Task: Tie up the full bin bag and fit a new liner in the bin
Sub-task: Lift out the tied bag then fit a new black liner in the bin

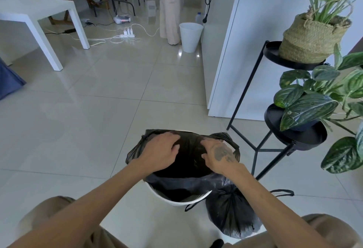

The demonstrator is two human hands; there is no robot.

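Note:
A white bin (177, 201) stands on the floor in front of me, with a black liner (188, 184) draped into its mouth and over the far rim. My left hand (160, 152) presses the liner's far left edge, fingers curled on the plastic. My right hand (221, 154) grips the liner at the far right edge. A tied, full black bin bag (232, 214) sits on the floor just right of the bin, its loose handle straps lying beside it.
A black two-tier plant stand (279, 145) with leafy plants is close on the right, beside a white cabinet (231, 55). Another white bin (190, 36) and a person's legs (170, 8) are farther back. A white table (39, 11) and floor cables lie at the back left.

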